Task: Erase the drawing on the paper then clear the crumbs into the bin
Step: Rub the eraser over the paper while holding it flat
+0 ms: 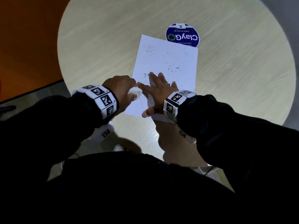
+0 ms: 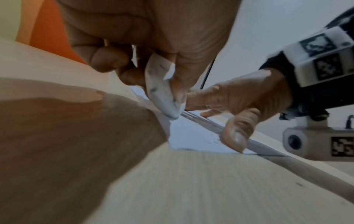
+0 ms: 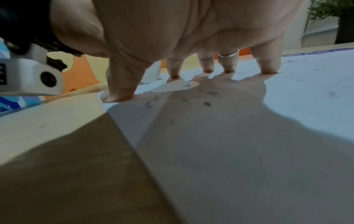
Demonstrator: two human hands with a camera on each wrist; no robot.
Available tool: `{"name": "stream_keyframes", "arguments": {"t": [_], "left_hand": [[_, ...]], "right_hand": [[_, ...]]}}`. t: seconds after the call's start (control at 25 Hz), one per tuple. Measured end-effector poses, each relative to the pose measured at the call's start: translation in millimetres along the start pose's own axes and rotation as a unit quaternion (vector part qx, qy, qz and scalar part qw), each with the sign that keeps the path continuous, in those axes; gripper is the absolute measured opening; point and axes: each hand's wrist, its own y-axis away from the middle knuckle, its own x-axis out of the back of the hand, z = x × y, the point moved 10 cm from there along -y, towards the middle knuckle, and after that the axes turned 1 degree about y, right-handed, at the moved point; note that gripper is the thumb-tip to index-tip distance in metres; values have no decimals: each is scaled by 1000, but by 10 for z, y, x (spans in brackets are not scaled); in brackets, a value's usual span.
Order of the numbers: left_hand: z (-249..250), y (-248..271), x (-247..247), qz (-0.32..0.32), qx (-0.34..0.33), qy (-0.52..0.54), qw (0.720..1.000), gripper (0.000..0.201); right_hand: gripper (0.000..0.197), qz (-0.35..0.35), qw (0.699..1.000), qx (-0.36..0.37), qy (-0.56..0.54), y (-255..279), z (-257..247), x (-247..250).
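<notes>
Paper (image 1: 166, 62) lies on our round, pale wood bench (image 1: 97, 38), tilted so its near corner points toward us. Nearest on it is our right hand (image 1: 157, 92), spread flat with straight fingers (image 3: 228, 63) and the thumb pressing down on the sheet's near part; a ring sits on one finger. Just left of it, at the sheet's left edge, our left hand (image 1: 121, 89) has its fingers curled round a white eraser (image 2: 162, 94), thumb on one side, and the eraser's smudged tip touches the sheet. The two hands are almost touching. Dark eraser crumbs (image 1: 174, 68) are scattered over the middle and far part of the sheet, with a few under our right palm and a few on the bench to the left. Beyond the far edge, a round blue sticker (image 1: 182, 36) reading "ClayGo" is partly covered by the sheet.
</notes>
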Motion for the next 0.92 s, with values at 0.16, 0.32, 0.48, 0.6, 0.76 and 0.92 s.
{"name": "stream_keyframes", "arguments": {"t": [0.16, 0.32, 0.48, 0.6, 0.76, 0.92], "left_hand": [[-6, 101, -218, -61, -11, 14, 998, 10], [-34, -14, -30, -10, 7, 5, 1000, 14], [-6, 88, -205, -74, -15, 11, 997, 10], [-72, -39, -62, -25, 7, -3, 1000, 14], [-24, 49, -178, -61, -16, 3, 998, 12], [-65, -23, -96, -56, -9, 7, 998, 12]], "right_hand": [[109, -15, 1000, -4, -9, -3, 30, -34], [109, -7, 1000, -1, -13, -5, 18, -23], [109, 1, 1000, 2, -12, 10, 14, -6], [109, 0, 1000, 3, -7, 6, 7, -6], [108, -1, 1000, 1, -4, 14, 13, 0], [108, -1, 1000, 2, -4, 13, 11, -4]]}}
